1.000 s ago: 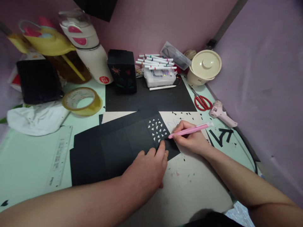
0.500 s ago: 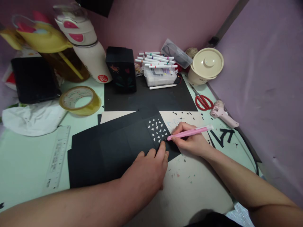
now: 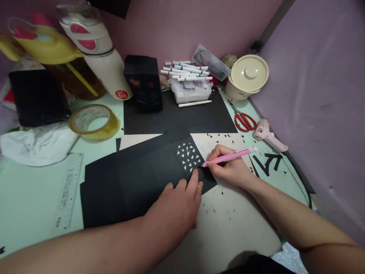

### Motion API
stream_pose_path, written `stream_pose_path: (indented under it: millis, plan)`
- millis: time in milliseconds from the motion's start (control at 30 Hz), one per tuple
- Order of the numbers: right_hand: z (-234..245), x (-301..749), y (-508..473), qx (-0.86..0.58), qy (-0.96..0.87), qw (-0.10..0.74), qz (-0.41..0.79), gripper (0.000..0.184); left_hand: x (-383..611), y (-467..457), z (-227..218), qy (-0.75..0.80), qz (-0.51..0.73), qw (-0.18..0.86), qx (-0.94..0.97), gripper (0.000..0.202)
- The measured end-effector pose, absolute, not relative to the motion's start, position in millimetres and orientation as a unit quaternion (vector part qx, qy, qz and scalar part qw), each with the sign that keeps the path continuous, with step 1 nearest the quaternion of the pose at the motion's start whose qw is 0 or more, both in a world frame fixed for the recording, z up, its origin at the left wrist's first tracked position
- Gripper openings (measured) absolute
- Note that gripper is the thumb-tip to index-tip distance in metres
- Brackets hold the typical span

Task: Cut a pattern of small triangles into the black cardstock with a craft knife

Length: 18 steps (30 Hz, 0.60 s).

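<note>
Black card [image 3: 137,179] with folds and stepped edges lies at a slant across the middle of the desk. Near its right end is a patch of small triangular cut-outs [image 3: 188,155], pale where the surface beneath shows through. My right hand [image 3: 228,167] grips a slim pink pen-shaped craft knife [image 3: 228,156], its tip down on the card by the lower right of the patch. The blade is too small to make out. My left hand [image 3: 179,201] rests on the card with fingers stretched out, the index fingertip just below the cut-outs and close to the knife tip.
Red-handled scissors [image 3: 244,121], a pink glue gun [image 3: 268,135] and black paper strips [image 3: 266,163] lie at right. Left are a tape roll [image 3: 95,121] and a clear ruler [image 3: 68,190]. Behind stand a bottle [image 3: 105,64], a black box [image 3: 144,83], markers [image 3: 185,70] and a lidded pot [image 3: 248,76].
The view has shifted slightly, so the objects sit a little further left. Both hands keep nearly the same place on the card, and the knife tip stays by the patch's lower right.
</note>
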State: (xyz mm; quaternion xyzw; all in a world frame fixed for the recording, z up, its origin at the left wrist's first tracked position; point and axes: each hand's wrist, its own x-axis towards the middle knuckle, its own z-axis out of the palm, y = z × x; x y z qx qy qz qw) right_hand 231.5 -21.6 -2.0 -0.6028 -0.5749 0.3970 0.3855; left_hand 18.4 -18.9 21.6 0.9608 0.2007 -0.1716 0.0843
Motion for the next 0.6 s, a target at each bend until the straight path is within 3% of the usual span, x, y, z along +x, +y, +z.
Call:
stream_pose_path:
  millis: [600]
  plan:
    - [-4.0, 231.9, -22.7, -0.601, -0.592, 0.386, 0.372, 0.017, 17.5, -19.5, 19.8, 0.204, -0.156, 0.079, 0.963, 0.092]
